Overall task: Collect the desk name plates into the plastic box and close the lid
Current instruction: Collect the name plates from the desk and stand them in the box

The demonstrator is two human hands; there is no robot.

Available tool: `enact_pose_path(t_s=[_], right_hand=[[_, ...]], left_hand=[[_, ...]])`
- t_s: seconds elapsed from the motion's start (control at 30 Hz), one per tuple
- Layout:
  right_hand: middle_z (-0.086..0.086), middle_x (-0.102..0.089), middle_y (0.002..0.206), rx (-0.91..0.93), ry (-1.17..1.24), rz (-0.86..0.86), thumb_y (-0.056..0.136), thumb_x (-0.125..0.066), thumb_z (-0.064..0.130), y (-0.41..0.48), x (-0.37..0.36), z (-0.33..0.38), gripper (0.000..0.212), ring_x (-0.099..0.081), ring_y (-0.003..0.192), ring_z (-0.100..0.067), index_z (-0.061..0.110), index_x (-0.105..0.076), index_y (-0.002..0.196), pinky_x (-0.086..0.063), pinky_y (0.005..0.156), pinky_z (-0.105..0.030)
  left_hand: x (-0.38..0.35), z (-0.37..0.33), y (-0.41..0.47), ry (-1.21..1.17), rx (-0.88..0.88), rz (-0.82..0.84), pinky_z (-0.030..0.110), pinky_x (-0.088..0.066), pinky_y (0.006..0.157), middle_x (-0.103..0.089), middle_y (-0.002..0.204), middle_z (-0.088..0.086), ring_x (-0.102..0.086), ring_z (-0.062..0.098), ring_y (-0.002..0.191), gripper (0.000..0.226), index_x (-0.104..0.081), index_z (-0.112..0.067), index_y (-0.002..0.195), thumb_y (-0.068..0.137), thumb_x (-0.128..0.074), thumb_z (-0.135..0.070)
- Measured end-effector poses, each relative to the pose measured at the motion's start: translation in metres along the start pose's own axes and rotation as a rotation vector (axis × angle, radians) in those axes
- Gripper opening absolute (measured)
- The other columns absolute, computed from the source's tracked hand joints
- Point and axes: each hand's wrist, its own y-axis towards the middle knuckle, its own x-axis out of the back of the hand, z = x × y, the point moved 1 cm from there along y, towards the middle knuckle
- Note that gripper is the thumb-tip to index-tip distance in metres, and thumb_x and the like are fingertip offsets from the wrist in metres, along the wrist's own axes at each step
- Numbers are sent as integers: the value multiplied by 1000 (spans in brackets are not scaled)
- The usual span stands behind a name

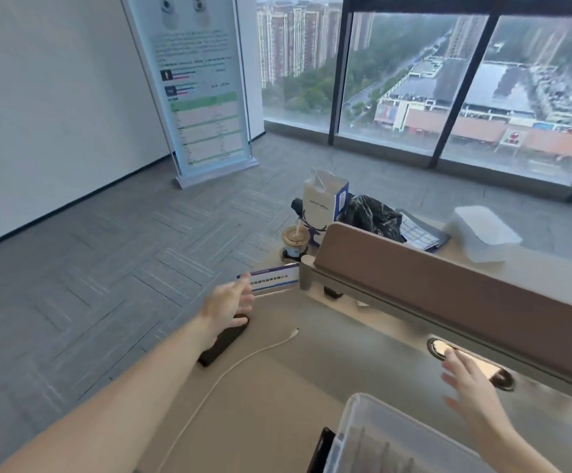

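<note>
**Q:** Where is the name plate (272, 278), and what is the left hand (228, 305) doing?

**A:** The name plate stands upright at the far left corner of the table (277, 397), just beside the end post of the partition (448, 278). It is a clear holder with a white-and-blue card. The left hand is stretched out towards the plate's left end. Its fingers (243, 298) are straight and spread, and they hold nothing. Whether the fingertips touch the plate cannot be told. A black phone (225, 341) lies on the table under the wrist, and a white cable (243, 365) runs beside it.

**Q:** And the right hand (472, 387)?

**A:** It hangs over the table near the oval cable port (496, 373). Its fingers (457, 365) are flat and fanned out, and the hand is empty.

**Q:** Where is the plastic box (356, 435)?

**A:** It sits at the near edge of the table, below the right hand, with no lid on it. Thin clear upright pieces show inside. A translucent lid (482, 233) lies well apart from it, on the table beyond the partition. Near that lid are a black bag (371, 213), a paper bag (324, 203) and an iced coffee cup (295, 242).
</note>
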Motion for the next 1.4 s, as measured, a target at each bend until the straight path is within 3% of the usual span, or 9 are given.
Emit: enact_pose_path(t_s=[0.1,0.3,0.5,0.67,0.83,0.97,1.13,1.27,1.4], right_hand=[[-8,-52,140,-34,16,26,103,-47,36,24,-77,18,48,-52,115,-25,14,-44,145,-42,104,-50],[-5,-57,132,-54,12,78,100,-51,43,68,-209,57,41,-55,117,-22,22,-52,135,-48,97,-47],[2,-58,128,-85,-9,100,98,-54,45,107,-275,80,35,-54,122,-22,29,-55,128,-48,99,-45],[2,-56,130,-115,-79,102,97,-53,48,148,-308,63,38,-55,120,-19,29,-56,130,-51,95,-41],[3,-55,131,-154,-103,127,98,-53,47,173,-340,29,41,-56,121,-18,26,-53,133,-52,100,-43],[0,-56,135,-112,-168,161,96,-61,38,187,-359,13,47,-57,120,-18,21,-52,139,-54,95,-40],[0,-54,138,24,-304,171,90,-71,16,207,-383,4,56,-57,121,-17,22,-49,142,-52,101,-42],[9,-59,122,112,-297,203,93,-68,15,212,-412,5,38,-56,110,-8,24,-60,129,-48,89,-26],[10,-62,80,187,-303,176,94,-67,23,208,-420,4,10,-53,74,-3,17,-69,101,-42,67,-22]], left_hand=[[34,10,60,-47,59,-10,50,-54,98,-69,121,17,-66,33,114,52,-64,-4,122,102,-50,-50],[74,22,157,-29,164,34,48,-54,101,-65,126,16,-63,35,118,52,-59,-3,128,103,-51,-47],[81,37,228,112,151,101,42,-58,94,-61,129,11,-63,27,117,56,-56,-9,132,92,-70,-45],[59,67,273,354,56,142,39,-46,106,-54,143,5,-55,22,128,73,-48,-21,145,82,-83,-28],[35,87,302,406,-101,81,22,-46,69,-75,109,2,-68,17,99,16,-74,-21,110,94,-70,-20],[53,95,320,401,-192,51,24,-50,74,-78,93,-4,-69,7,86,10,-78,-21,98,95,-68,-20],[75,106,346,99,-63,46,24,-49,94,-73,97,-6,-67,11,98,20,-70,-25,98,94,-70,-6],[66,115,356,135,-99,86,26,-48,94,-75,104,-6,-67,9,102,15,-69,-26,105,98,-66,-13],[65,105,344,263,-168,85,9,-42,72,-72,99,-10,-64,-4,95,6,-65,-22,107,101,-62,-21]])
